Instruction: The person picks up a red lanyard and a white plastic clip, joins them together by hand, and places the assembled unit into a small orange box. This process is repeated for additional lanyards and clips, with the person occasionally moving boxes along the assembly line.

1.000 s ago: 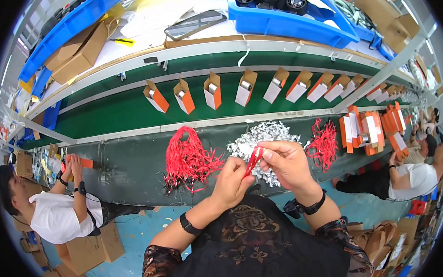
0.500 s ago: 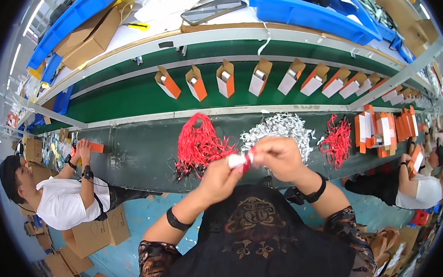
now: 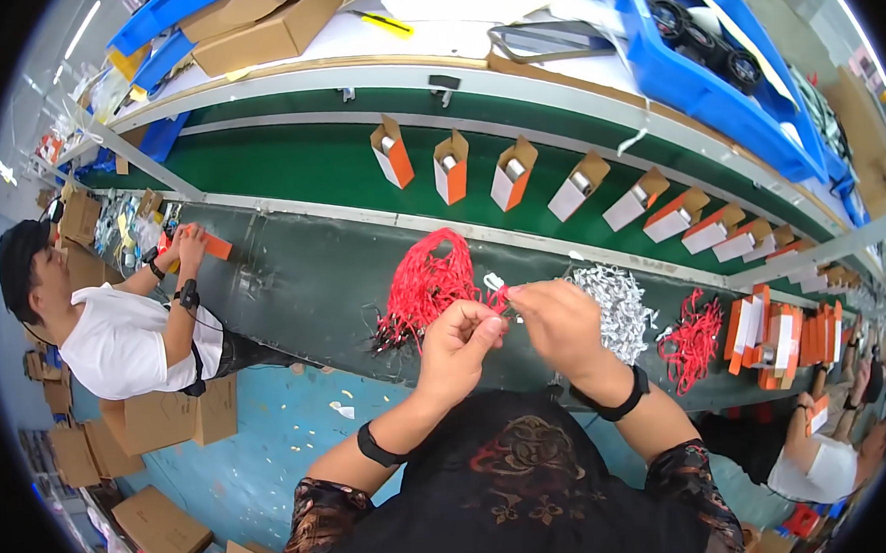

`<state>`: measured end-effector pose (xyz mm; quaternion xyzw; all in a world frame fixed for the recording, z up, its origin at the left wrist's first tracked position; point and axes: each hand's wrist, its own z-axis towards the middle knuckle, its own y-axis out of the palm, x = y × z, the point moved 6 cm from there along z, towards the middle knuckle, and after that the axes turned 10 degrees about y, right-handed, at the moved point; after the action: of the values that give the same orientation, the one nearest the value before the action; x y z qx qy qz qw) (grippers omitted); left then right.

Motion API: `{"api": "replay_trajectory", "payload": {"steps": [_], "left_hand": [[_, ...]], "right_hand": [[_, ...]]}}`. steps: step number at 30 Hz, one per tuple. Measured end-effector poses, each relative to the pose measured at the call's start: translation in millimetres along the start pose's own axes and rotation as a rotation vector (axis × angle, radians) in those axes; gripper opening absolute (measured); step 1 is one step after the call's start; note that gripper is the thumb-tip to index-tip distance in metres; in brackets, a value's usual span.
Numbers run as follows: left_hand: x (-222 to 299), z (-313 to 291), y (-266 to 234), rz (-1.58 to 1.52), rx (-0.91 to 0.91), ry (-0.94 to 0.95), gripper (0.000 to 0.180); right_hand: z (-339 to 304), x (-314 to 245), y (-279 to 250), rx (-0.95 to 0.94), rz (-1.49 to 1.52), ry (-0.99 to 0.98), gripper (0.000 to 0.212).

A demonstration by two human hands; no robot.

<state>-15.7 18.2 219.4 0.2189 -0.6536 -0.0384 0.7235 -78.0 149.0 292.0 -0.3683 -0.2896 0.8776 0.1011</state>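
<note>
My left hand (image 3: 459, 348) is closed in a pinch on a thin red cord (image 3: 497, 297), just in front of a large heap of red cords (image 3: 429, 282). The fingertips of my right hand (image 3: 564, 322) are pressed together on the same cord, close beside the left. A small white-and-silver piece (image 3: 492, 281) shows at the far side of the fingers, next to the cord. Whether it is fastened to the cord, I cannot tell. Right of my right hand lies a pile of small silver-white pieces (image 3: 617, 312), with a smaller red cord pile (image 3: 691, 342) beyond.
Open orange-and-white boxes (image 3: 516, 175) stand in a row on the green conveyor (image 3: 327, 162). Flat orange-and-white boxes (image 3: 764, 332) are stacked at right. Blue bins (image 3: 713, 82) rest on the upper shelf. Co-workers sit at left (image 3: 135, 328) and right (image 3: 813, 457).
The view has turned, so bench and boxes appear tilted. My hands have shifted their hold, and the white piece formerly between them now shows past the fingertips.
</note>
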Motion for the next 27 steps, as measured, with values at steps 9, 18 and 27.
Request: {"api": "replay_trajectory", "payload": {"steps": [9,18,27], "left_hand": [[31.3,33.2,-73.3,0.836,-0.207,0.368,0.026],[46.4,88.3,-113.7,0.871,-0.294,0.312,0.029],[-44.7,277.4,-250.3,0.775,0.348,0.561,0.020]], "right_hand": [[24.4,13.3,91.9,-0.622,0.209,0.178,0.008],[37.6,46.0,165.3,-0.628,0.689,0.959,0.006],[31.8,83.2,117.0,-0.424,-0.072,0.378,0.031]]}}
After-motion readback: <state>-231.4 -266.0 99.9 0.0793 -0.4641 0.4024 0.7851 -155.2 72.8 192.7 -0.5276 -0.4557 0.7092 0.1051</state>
